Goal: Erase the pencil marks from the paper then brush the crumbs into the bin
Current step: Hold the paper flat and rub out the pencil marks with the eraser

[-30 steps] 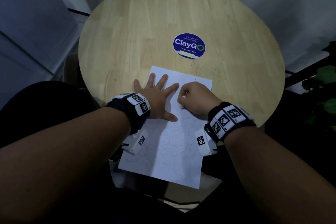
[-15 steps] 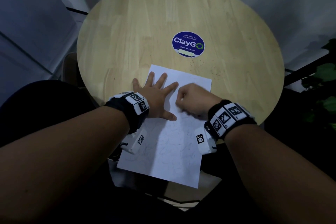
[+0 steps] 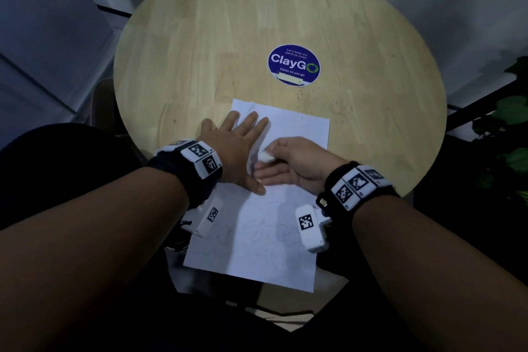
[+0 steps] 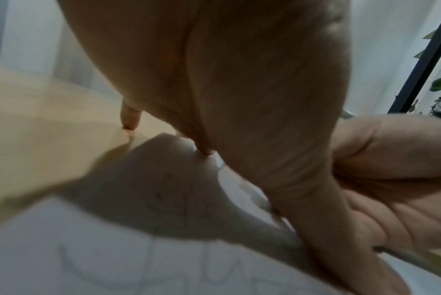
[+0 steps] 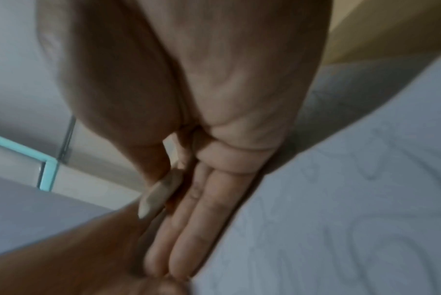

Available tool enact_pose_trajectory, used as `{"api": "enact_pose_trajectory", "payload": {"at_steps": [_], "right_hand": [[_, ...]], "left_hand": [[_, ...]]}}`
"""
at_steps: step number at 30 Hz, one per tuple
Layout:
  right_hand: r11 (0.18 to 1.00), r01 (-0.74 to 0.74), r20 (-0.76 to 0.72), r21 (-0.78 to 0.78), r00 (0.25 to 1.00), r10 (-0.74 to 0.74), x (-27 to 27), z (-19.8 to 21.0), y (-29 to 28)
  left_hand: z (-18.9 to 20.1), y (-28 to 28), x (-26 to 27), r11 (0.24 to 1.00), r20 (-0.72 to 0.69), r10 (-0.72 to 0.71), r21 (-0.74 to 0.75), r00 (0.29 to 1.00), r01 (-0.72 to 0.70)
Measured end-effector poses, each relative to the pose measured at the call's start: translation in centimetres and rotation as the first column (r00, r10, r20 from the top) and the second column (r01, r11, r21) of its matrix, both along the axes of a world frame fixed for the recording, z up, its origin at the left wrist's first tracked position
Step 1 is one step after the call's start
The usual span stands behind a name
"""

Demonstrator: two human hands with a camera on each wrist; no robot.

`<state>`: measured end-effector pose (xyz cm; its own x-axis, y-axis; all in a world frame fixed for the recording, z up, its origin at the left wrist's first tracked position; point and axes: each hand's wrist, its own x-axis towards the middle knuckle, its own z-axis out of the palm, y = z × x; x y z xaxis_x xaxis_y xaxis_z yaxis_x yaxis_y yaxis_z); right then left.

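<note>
Head view: my left hand (image 3: 234,151) lies spread flat, pinning the paper (image 3: 265,226) on the table (image 3: 200,37); my right hand (image 3: 297,163) pinches the eraser (image 3: 264,156). Hard rubbing could crumple the overhanging sheet.

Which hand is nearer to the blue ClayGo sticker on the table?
Right, narrowly. The right hand, pinching the eraser, lies almost straight below the ClayGo sticker; the left hand lies flat on the paper, farther left.
</note>
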<state>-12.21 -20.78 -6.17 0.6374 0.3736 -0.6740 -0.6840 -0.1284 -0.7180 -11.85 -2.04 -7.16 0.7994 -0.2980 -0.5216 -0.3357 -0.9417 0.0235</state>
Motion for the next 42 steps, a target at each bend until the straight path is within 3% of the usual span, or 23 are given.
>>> {"api": "enact_pose_trajectory", "payload": {"at_steps": [2,4,5,6,7,9,11,12,14,15,16,17,18,20,24,27,33,37,39,42], "right_hand": [[0.958,0.286,0.114,-0.012,0.952,-0.283,1.9,-1.0,-0.6],[0.812,0.578,0.373,-0.082,0.773,-0.513,4.3,-0.9,-2.0],[0.761,0.645,0.422,-0.067,0.71,-0.564,5.1,-0.8,-2.6],[0.757,0.652,0.381,-0.036,0.71,-0.593,5.2,-0.4,-2.6],[0.806,0.592,0.268,0.001,0.776,-0.57,4.6,-0.1,-2.1],[0.963,0.27,0.024,0.021,0.962,-0.27,2.3,0.6,-0.6],[1.0,-0.026,-0.086,0.016,0.996,0.028,0.8,0.5,0.4],[1.0,-0.023,-0.102,0.018,0.995,0.025,0.8,0.3,0.6],[0.952,0.307,0.022,-0.003,0.952,-0.306,2.6,-0.4,-0.3],[0.864,0.501,0.189,-0.046,0.854,-0.485,3.9,-0.6,-1.5],[0.761,0.641,0.371,-0.097,0.733,-0.57,5.0,-0.5,-2.8],[0.679,0.722,0.493,-0.133,0.643,-0.587,5.7,-0.3,-4.0],[0.637,0.758,0.526,-0.143,0.603,-0.6,6.1,-0.3,-4.9],[0.677,0.73,0.414,-0.094,0.647,-0.64,5.7,0.0,-5.5],[0.894,0.411,0.295,-0.178,0.889,-0.35,4.0,0.5,-4.0],[0.941,0.232,0.338,-0.248,0.93,-0.14,2.9,0.2,-3.2],[0.871,-0.076,0.347,-0.485,0.897,0.272,0.9,0.7,-1.7],[0.725,-0.023,0.434,-0.689,0.787,0.438,1.1,0.8,-1.4],[0.71,-0.048,0.447,-0.703,0.747,0.493,0.8,0.8,-0.8],[0.694,-0.246,0.347,-0.676,0.725,0.595,0.0,1.1,0.0]], "left_hand": [[0.1,0.3,0.0,1.0,-0.028,0.013,-0.01,1.0,-0.014],[0.0,0.4,-0.1,0.999,-0.039,0.032,-0.016,0.999,-0.033],[-0.1,0.4,-0.1,0.999,-0.043,0.038,-0.019,0.998,-0.039],[-0.1,0.5,-0.1,0.999,-0.047,0.042,-0.027,0.998,-0.043],[-0.1,0.5,0.0,0.998,-0.051,0.043,-0.036,0.998,-0.045],[-0.3,0.5,0.1,0.999,-0.051,0.035,-0.039,0.998,-0.037],[-0.4,0.5,0.0,0.999,-0.042,0.025,-0.022,0.999,-0.026],[-0.3,0.5,0.0,0.999,-0.042,0.025,-0.02,0.999,-0.026],[-0.2,0.6,0.0,0.999,-0.057,0.037,-0.033,0.998,-0.039],[-0.2,0.6,0.0,0.998,-0.058,0.039,-0.039,0.998,-0.041],[-0.2,0.8,0.0,0.999,-0.051,0.033,-0.035,0.998,-0.035],[-0.2,0.9,0.0,0.999,-0.042,0.023,-0.022,0.999,-0.024],[-0.1,1.0,0.1,1.0,-0.035,0.009,-0.004,0.999,-0.01],[0.2,1.4,0.1,1.0,-0.027,-0.019,0.024,0.999,0.02],[1.0,1.0,0.0,0.997,-0.028,-0.059,-0.052,0.998,0.057],[0.7,-1.3,-0.6,0.986,-0.025,-0.054,-0.159,0.998,0.049],[-0.9,-2.1,-1.0,0.994,0.026,-0.041,-0.104,0.999,0.044],[-1.3,-2.0,-0.8,0.997,0.022,-0.011,-0.076,1.0,0.013],[-1.1,-2.0,-0.8,0.996,0.012,-0.005,-0.092,1.0,0.006],[-0.8,-2.2,-0.8,0.995,-0.008,0.005,-0.098,1.0,-0.006]]}}
